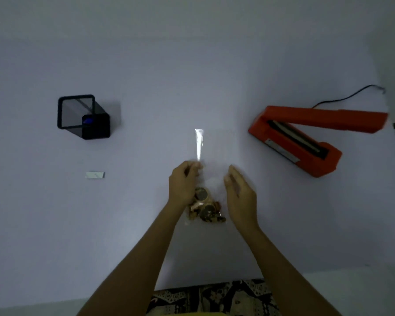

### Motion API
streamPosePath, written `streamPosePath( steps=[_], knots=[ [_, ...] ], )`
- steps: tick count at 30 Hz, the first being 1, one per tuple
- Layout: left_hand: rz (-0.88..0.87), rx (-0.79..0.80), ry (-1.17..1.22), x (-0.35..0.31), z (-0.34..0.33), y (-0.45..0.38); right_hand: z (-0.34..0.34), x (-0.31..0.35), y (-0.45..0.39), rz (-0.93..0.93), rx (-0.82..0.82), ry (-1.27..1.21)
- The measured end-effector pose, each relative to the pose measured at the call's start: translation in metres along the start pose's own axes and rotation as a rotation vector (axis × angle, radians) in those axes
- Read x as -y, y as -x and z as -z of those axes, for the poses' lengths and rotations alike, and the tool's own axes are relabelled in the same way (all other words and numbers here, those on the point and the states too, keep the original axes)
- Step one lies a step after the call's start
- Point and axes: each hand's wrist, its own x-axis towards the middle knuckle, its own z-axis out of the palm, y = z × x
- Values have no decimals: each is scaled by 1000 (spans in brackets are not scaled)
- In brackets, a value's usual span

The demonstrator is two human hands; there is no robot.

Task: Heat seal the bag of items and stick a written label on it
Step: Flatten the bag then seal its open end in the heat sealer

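At the near middle of the table point(55, 224), the left hand point(183, 185) pinches the clear bag point(205, 206) (still unsealed); the right hand point(240, 192) hovers, fingers straight. Next, I judge: carry its mouth to the sealer point(306, 137), right.

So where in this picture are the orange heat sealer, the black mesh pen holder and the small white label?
Orange heat sealer point(290, 153): head view, on its base beside the sealing strip.
Black mesh pen holder point(96, 130): head view, on its dark front wall.
Small white label point(95, 174): head view, at the slip's middle.

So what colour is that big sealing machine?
The heat sealer is orange-red, clearest in the head view.
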Motion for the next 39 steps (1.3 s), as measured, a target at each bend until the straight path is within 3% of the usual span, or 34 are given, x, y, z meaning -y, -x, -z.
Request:
streamPosePath(
  steps=[4, 7, 13, 23, 39],
  knots=[
    [-37, 135, 32, -17, -4, 8, 19, 21, -14, -240, -32, -322],
    [-54, 204, 27, -30, -18, 15, 46, 28, -21, -317, -31, -512],
    [-85, 291, 20, -57, -67, 26, 112, 21, -25, -352, -46, -532],
    [-90, 218, -94, -97, -134, -1, 154, 6, -46, -470, -124, -692],
    [-60, 154, -215, -108, -160, -16, 150, -2, -63, -627, -141, -855]
  ],
)
